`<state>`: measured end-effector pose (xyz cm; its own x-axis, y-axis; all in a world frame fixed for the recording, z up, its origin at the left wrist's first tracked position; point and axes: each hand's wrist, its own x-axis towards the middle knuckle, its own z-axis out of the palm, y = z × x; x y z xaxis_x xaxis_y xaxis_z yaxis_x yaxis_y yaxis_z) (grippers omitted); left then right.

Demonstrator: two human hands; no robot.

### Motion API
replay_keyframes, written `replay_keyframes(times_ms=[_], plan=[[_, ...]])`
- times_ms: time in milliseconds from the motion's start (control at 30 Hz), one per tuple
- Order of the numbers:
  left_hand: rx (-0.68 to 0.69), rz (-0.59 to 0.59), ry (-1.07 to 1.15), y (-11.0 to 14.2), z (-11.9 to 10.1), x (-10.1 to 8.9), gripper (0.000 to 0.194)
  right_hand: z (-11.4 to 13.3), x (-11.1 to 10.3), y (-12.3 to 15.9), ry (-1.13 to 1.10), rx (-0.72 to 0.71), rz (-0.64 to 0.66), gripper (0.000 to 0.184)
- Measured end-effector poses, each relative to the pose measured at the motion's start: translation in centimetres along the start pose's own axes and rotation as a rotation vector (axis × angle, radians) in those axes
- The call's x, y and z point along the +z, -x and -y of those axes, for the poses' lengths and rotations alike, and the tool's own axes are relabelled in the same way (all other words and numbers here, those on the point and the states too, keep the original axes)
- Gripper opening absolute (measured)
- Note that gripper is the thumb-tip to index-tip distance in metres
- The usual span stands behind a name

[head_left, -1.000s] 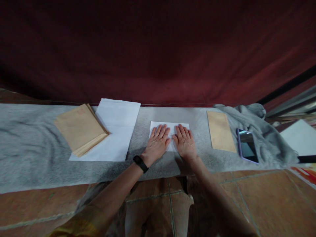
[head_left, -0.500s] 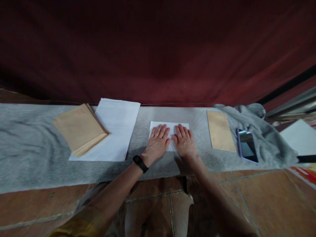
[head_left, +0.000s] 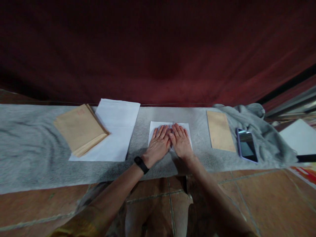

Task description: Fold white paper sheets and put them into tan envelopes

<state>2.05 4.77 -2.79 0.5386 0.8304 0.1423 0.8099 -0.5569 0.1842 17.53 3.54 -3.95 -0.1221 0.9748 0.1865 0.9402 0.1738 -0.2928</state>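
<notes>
A small white sheet of paper, perhaps folded, lies on the grey cloth in front of me. My left hand rests flat on its left half, fingers stretched out and pointing away from me. On the right half lies my right hand, also flat, its thumb beside the left hand's fingers. The two hands are close together and hide much of the sheet's middle and lower edge. Neither one grasps anything.
At left, a stack of brown envelopes overlaps larger white paper sheets. To the right, a single brown envelope lies near a phone with a purple case. Grey cloth is bunched behind it. A dark red curtain hangs behind.
Both hands have slid inward over the white sheet, so the gap between them has narrowed. The sheet, envelopes and phone have stayed in place.
</notes>
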Motion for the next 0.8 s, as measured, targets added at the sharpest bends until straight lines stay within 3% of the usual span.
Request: replay_keyframes(times_ms=[267, 800], plan=[[0.014, -0.009, -0.025, 0.0, 0.2, 0.6, 0.054, 1.2, 0.0, -0.4, -0.005, -0.02, 0.06, 0.06], [-0.101, -0.002, -0.028, -1.3, 0.9, 0.7, 0.056, 1.0, 1.0, -1.4, 0.086, 0.025, -0.025, 0.055]])
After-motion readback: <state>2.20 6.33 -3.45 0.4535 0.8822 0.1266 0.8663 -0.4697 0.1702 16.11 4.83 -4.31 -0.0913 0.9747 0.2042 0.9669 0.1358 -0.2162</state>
